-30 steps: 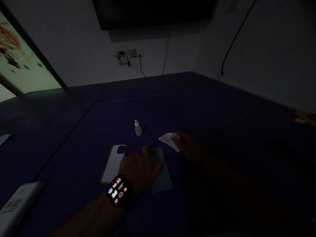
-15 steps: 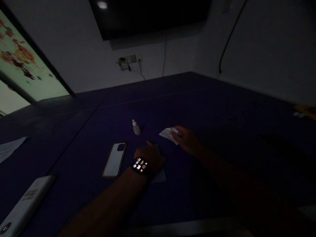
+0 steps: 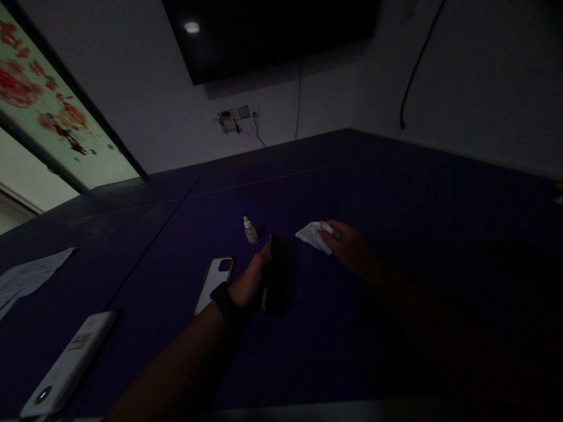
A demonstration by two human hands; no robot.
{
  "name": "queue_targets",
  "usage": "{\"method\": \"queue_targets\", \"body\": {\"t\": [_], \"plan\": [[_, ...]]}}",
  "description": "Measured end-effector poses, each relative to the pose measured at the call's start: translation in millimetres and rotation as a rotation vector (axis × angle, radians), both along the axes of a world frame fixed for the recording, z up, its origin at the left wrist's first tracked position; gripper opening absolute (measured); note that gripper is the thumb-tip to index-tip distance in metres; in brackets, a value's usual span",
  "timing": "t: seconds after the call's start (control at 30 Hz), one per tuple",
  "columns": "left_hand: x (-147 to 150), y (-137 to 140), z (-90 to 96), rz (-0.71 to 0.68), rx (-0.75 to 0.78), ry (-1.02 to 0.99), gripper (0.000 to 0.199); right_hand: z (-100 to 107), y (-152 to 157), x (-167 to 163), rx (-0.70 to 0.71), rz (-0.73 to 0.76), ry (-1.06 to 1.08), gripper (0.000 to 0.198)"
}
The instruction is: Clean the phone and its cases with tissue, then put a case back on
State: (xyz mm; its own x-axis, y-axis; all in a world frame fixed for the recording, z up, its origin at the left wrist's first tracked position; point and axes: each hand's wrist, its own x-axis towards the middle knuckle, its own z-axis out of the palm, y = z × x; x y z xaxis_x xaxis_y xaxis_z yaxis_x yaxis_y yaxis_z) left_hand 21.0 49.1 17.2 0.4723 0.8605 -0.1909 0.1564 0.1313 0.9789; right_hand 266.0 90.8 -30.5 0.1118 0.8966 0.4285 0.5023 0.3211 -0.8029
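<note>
Phone (image 3: 276,275) (tilted, dark) in left fingers (image 3: 264,252); white cloth (image 3: 312,235) between right fingers (image 3: 329,240).

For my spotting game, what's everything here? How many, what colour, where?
Table: 1, dark purple, middle
Phone: 1, black, centre
Cloth: 1, white, right of phone
Bottle: 1, clear, on table
Phone case: 1, pale, left of phone
Slab: 1, white, lower left
Papers: count unclear, white, left
Walls: 2, grey, behind
Screen: 1, black, top
Sockets: several, pale, below screen
Cables: several, dark, along walls
Panel: 1, multicoloured, upper left
Blurry thing: 1, yellowish, right edge
Watch: 1, dark, left wrist
Left hand: 1, dim, holding phone
Right hand: 1, dim, holding cloth
</note>
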Motion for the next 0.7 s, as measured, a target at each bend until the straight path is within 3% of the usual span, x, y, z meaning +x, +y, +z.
{"method": "queue_targets", "body": {"t": [0.07,0.17,0.53,0.7], "plan": [[2,-6,-4.6,0.028,-0.208,-0.236,0.075,0,1,1,-0.001,-0.009,0.008,0.026],[6,-13,-9.9,0.042,-0.377,-0.406,0.080,-1,1,3,-0.013,-0.027,0.015,0.025],[7,-18,-29.1,0.085,-0.688,-0.787,0.060,2,-6,2,-0.099,-0.035,0.077,0.032],[8,-18,-33.0,0.100,-0.772,-0.788,0.068,2,-10,-2,-0.139,-0.058,0.111,0.031]]}}
